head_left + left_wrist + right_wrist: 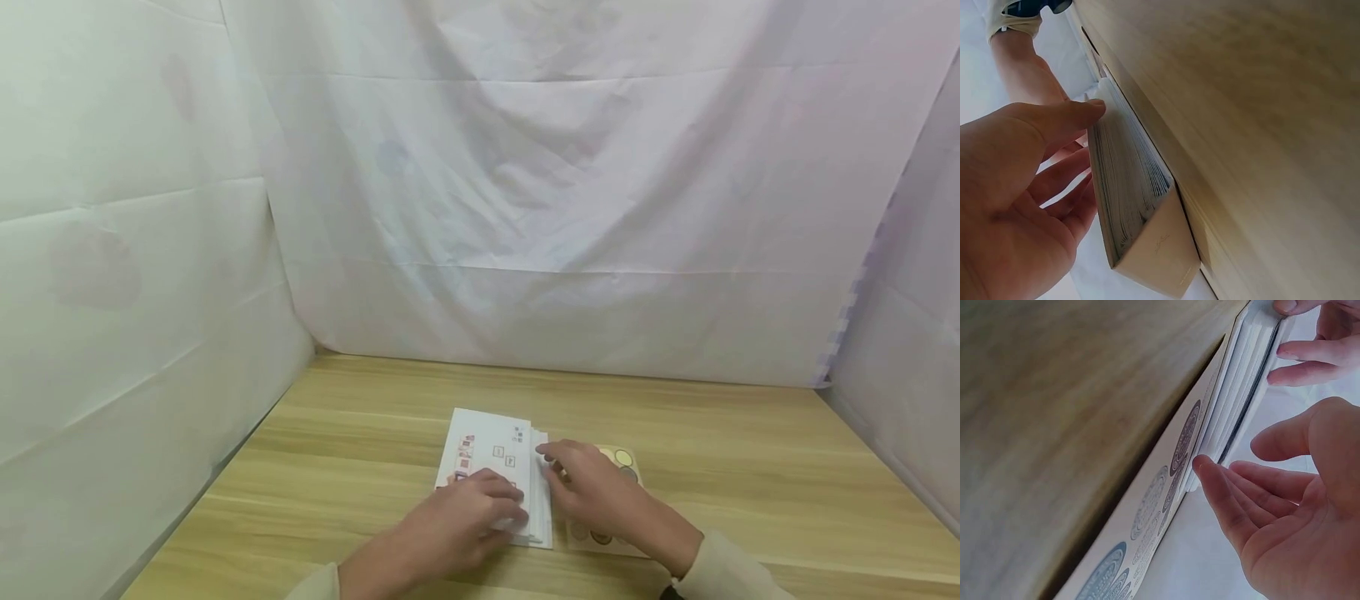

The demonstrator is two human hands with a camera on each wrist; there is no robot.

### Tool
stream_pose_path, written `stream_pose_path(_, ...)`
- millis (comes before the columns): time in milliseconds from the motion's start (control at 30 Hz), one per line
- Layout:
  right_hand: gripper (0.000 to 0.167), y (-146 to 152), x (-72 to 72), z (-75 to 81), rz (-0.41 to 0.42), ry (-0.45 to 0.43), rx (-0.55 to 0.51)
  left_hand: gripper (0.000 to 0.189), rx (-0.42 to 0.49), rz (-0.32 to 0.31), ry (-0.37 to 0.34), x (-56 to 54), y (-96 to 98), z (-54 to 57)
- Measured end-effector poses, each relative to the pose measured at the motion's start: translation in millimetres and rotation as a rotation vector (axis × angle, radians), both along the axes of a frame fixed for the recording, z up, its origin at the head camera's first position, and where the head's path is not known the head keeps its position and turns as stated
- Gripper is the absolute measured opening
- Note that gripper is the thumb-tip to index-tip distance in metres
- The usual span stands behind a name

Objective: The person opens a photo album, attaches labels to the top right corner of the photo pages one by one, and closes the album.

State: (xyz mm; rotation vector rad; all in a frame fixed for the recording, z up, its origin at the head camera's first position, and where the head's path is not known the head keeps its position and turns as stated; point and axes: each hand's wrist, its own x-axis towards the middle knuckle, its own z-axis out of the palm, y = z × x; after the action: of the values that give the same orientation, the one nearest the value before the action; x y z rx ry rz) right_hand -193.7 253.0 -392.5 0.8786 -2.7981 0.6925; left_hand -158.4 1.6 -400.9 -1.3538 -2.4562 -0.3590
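A: Where's the stack of envelopes [498, 467]?

B: Near the middle of the wooden table [750, 467], toward the near edge. It's a thick white pile lying flat, and the top envelope has small red stamps down its left side and little printed squares in the middle.

A: What's the left hand [457, 521] doing with it?

B: It rests on the near left part of the pile, fingers only gently bent over the top. In the left wrist view the thumb [1066, 115] presses against the edge of the stack [1129, 187], with the other fingers lying along its face. Nothing is pinched; the hand is relaxed and flat.

A: And the right hand [592, 492]?

B: It sits at the right edge of the pile, fingers extended and a little spread. In the right wrist view one fingertip [1204, 465] touches the side of the stack [1241, 394], with the palm turned toward it.

A: Anything under that hand?

B: A sheet of round stickers [622, 462] lies just to the right of the envelopes, touching them, partly covered by the hand. Its circles show plainly in the right wrist view [1154, 506].

A: What's around the table?

B: White cloth [525, 183] hangs on the left, far and right sides
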Motion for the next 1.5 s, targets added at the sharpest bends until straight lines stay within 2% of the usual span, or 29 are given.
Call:
stream_pose_path(167, 0.029, 0, 0.2, -0.9, -0.011, 0.029, 0.016, 0.021, -0.013, -0.016, 0.021, 1.0, 0.8, -1.2)
stream_pose_path(400, 0.032, 1, 0.2, -0.7, -0.014, 0.005, 0.013, 0.022, 0.001, -0.035, 0.034, -0.1, 2.1, -3.3)
stream_pose_path(733, 0.031, 2, 0.1, -0.7, -0.011, 0.028, 0.017, 0.013, 0.060, -0.043, 0.056, -0.9, 4.2, -4.4)
stream_pose_path(867, 0.032, 3, -0.5, -1.0, -0.001, 0.036, 0.014, 0.010, 0.090, -0.049, 0.072, -0.6, 4.7, -2.8)
stream_pose_path(1033, 0.033, 4, -0.7, -0.9, 0.000, 0.044, 0.014, 0.008, 0.119, -0.026, 0.084, -2.0, 4.7, -0.1)
stream_pose_path(1300, 0.044, 8, -0.5, 2.7, -0.022, 0.031, 0.008, 0.011, 0.096, 0.017, 0.065, -10.0, 5.3, 9.1)
stream_pose_path(1500, 0.051, 9, 0.8, 10.6, -0.068, 0.031, 0.010, 0.013, 0.115, 0.019, 0.072, -19.5, 3.6, 17.3)
